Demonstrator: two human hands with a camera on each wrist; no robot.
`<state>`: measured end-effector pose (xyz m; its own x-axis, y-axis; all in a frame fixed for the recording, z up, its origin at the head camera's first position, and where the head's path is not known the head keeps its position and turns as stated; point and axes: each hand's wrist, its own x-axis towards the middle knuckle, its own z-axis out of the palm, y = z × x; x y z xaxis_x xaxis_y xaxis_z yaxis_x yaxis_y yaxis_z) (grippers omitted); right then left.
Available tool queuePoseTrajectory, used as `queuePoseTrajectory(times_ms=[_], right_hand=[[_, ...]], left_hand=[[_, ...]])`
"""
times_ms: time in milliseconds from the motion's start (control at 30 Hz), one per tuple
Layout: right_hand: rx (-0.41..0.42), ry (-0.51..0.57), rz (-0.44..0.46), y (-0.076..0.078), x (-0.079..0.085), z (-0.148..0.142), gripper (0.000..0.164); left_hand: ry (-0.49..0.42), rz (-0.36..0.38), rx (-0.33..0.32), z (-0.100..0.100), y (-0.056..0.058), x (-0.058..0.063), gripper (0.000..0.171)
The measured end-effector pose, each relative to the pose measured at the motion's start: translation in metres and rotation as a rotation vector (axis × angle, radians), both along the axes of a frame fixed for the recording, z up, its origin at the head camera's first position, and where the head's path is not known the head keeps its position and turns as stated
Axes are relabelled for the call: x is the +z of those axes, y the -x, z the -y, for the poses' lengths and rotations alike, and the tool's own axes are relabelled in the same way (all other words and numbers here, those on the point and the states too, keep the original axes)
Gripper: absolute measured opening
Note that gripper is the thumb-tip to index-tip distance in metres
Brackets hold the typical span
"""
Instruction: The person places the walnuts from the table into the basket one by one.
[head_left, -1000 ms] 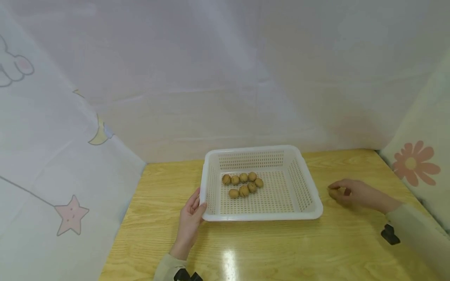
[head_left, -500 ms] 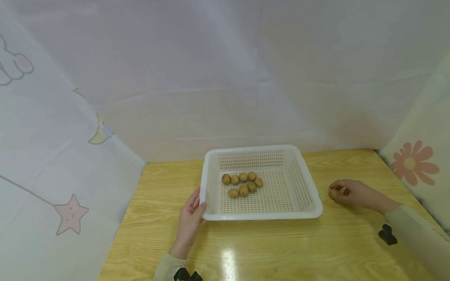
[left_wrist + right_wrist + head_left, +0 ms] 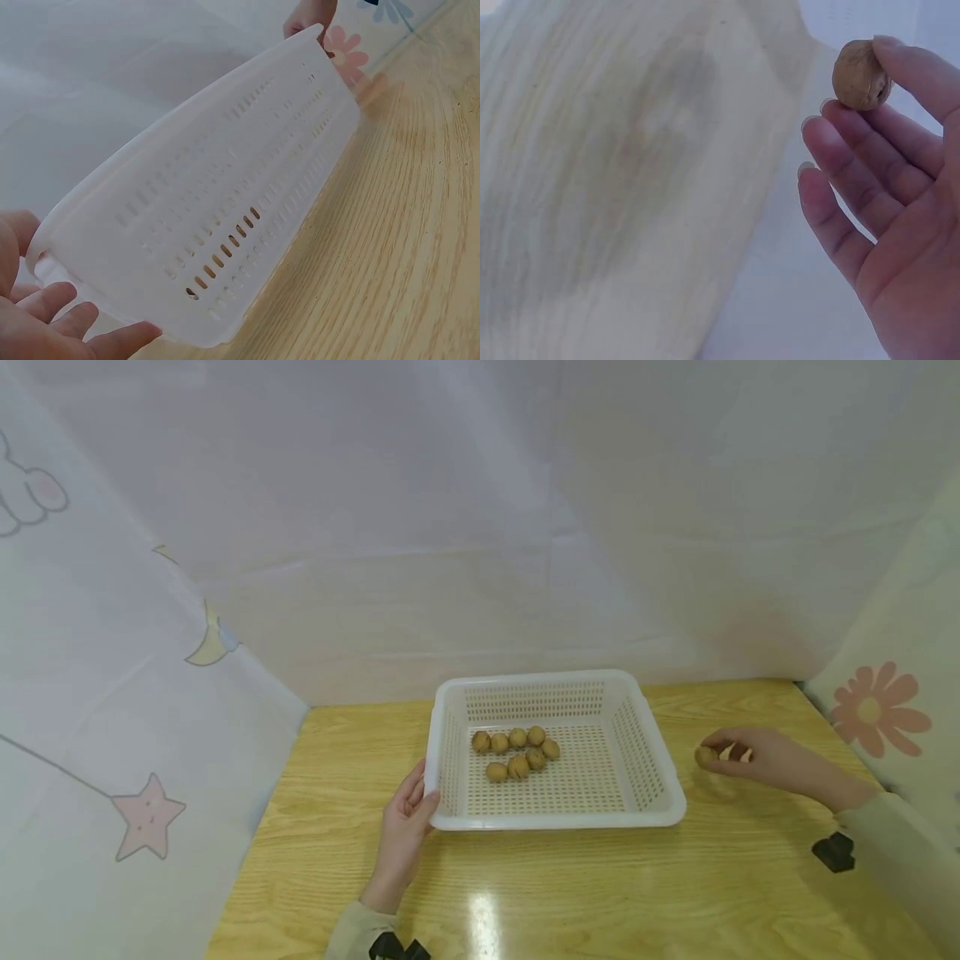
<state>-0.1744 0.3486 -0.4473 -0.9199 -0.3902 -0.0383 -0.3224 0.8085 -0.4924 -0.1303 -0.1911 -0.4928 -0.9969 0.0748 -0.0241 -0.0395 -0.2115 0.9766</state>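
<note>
A white perforated plastic basket (image 3: 558,821) rests on the table, with several walnuts (image 3: 518,767) lying in two rough rows on the left part of its floor. My left hand (image 3: 403,827) grips the basket's near left corner, thumb over the rim and fingers beneath it; the left wrist view shows this rim grip (image 3: 52,315) from outside. To the right of the basket, my right hand (image 3: 765,764) pinches a single walnut (image 3: 705,757) between thumb and fingertips, just off the table. In the right wrist view the walnut (image 3: 861,75) sits at the fingertips, the other fingers spread.
The wood-grain table (image 3: 600,893) extends in front of the basket and to both sides. Pale printed cloth (image 3: 480,568) hangs behind the table and at its left and right sides.
My right hand has raised the walnut slightly off the table, shifting it a little up and left. The left hand and the basket stay in place.
</note>
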Motion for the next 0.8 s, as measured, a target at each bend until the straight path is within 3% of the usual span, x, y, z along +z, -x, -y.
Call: queuePoseTrajectory(times_ms=[400,567,800], right_hand=[[-0.019,0.007,0.064,0.02,0.056,0.045,0.042],[0.028,0.024,0.117,0.039,0.064,0.076,0.044],[0.116,0.042,0.065,0.07,0.066,0.125,0.042]], left_hand=[[0.013,0.017,0.037,-0.003,0.003,0.004,0.061],[0.009,0.027,0.037,-0.004,0.001,0.002,0.062],[0.008,0.021,0.038,-0.003,-0.001,0.001,0.062]])
